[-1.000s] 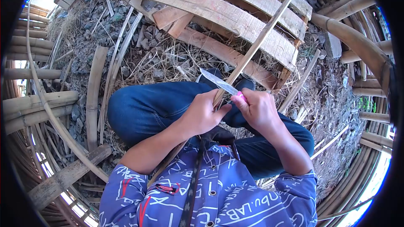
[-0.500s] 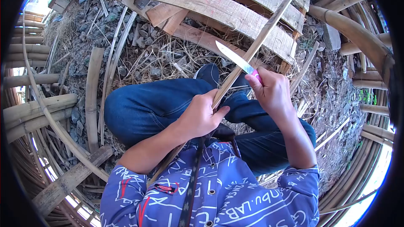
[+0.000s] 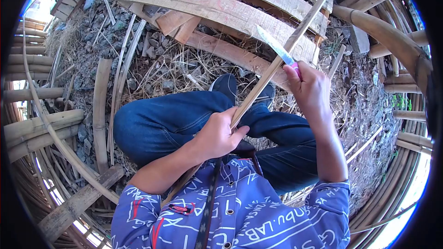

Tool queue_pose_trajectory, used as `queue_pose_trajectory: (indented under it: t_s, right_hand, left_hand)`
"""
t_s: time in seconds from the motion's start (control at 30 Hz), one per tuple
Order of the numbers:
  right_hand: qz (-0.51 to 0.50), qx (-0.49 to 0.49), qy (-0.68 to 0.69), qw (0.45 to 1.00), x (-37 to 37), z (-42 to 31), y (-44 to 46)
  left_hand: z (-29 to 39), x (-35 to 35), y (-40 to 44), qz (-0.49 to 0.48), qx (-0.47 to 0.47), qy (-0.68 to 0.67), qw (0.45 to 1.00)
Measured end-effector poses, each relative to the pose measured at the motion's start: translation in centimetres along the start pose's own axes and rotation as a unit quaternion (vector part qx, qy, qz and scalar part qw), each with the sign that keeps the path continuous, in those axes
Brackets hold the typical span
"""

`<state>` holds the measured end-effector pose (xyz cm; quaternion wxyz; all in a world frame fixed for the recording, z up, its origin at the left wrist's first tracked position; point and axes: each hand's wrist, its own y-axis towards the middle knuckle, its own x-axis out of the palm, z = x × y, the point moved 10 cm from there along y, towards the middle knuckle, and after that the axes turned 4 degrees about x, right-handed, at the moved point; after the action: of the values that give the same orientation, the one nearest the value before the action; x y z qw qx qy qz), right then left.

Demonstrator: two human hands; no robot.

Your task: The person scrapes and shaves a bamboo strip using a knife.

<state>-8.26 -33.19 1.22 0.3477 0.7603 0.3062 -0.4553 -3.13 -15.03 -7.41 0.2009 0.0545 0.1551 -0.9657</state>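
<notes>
A long bamboo strip (image 3: 263, 83) runs slantwise from my lap up to the wooden pallet. My left hand (image 3: 220, 134) is wrapped round its lower part, above my crossed legs. Farther up the strip, my right hand (image 3: 308, 80) grips the pink handle of a knife (image 3: 277, 46). The blade lies across the strip, its tip pointing up and to the left. The strip's lower end passes under my left forearm and is partly hidden.
A slatted wooden pallet (image 3: 221, 9) lies in front of my feet. Bamboo poles (image 3: 99, 110) and shavings litter the stony ground. Stacked bamboo (image 3: 41, 124) stands at the left, and a thick curved pole (image 3: 387, 30) at the upper right. A small crate (image 3: 68, 1) is at the upper left.
My right hand and the knife have moved up along the strip, away from my left hand. My left hand still holds the strip and has barely moved.
</notes>
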Motion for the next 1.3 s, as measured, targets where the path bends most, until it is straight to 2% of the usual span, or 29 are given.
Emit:
queue_pose_trajectory:
  t_s: [0.07,0.13,0.17,0.47,0.53,0.57,0.67,0.8,0.87,0.93,1.07,1.2,1.27,1.3]
  right_hand:
    - [0.012,-0.013,0.019,1.0,-0.3,-0.1,0.0]
    - [0.003,0.028,-0.023,0.999,-0.4,1.7,0.6]
    - [0.039,0.015,-0.011,0.999,-1.2,2.1,1.0]
    - [0.031,-0.001,-0.034,0.999,-1.6,2.3,1.6]
    - [0.019,0.092,-0.049,0.994,-2.1,5.7,2.5]
    - [0.053,0.055,-0.055,0.996,-2.9,5.8,2.6]
    - [0.03,0.062,-0.073,0.995,-3.2,6.0,3.3]
    - [0.062,0.046,-0.084,0.993,-3.2,6.6,4.1]
    - [0.05,0.087,-0.056,0.993,-3.4,9.0,4.6]
    - [0.048,0.079,-0.073,0.993,-4.2,9.6,4.9]
    - [0.061,0.106,-0.068,0.99,-5.1,11.0,5.4]
    - [0.076,0.14,-0.041,0.986,-6.0,14.5,6.5]
    - [0.094,0.168,-0.03,0.981,-6.6,16.3,6.7]
    - [0.123,0.151,-0.007,0.981,-6.9,16.6,6.6]
  left_hand:
    - [-0.1,0.0,-0.1,0.0,-0.006,0.001,1.0]
    - [0.0,0.3,-0.3,-0.007,0.004,0.006,1.0]
    - [0.0,0.3,-0.3,-0.008,0.005,0.007,1.0]
    - [-0.1,0.5,-0.6,-0.026,-0.014,0.013,0.999]
    - [-0.1,0.8,-0.9,-0.023,0.009,0.014,1.0]
    - [-0.1,0.8,-0.7,-0.022,0.01,0.014,1.0]
    - [0.0,1.0,-0.5,-0.034,0.004,0.009,0.999]
    - [-0.3,0.9,-0.7,-0.033,0.0,0.024,0.999]
    - [-0.5,0.8,-0.9,-0.036,0.006,0.034,0.999]
    - [-0.9,1.4,-1.0,-0.074,-0.013,0.044,0.996]
    - [-0.7,1.7,-1.2,-0.083,0.005,0.037,0.996]
    - [-1.7,2.0,-1.6,-0.093,-0.03,0.014,0.995]
    - [-1.8,2.2,-1.6,-0.098,-0.027,0.009,0.995]
    - [-1.7,2.1,-1.4,-0.099,-0.026,0.01,0.995]
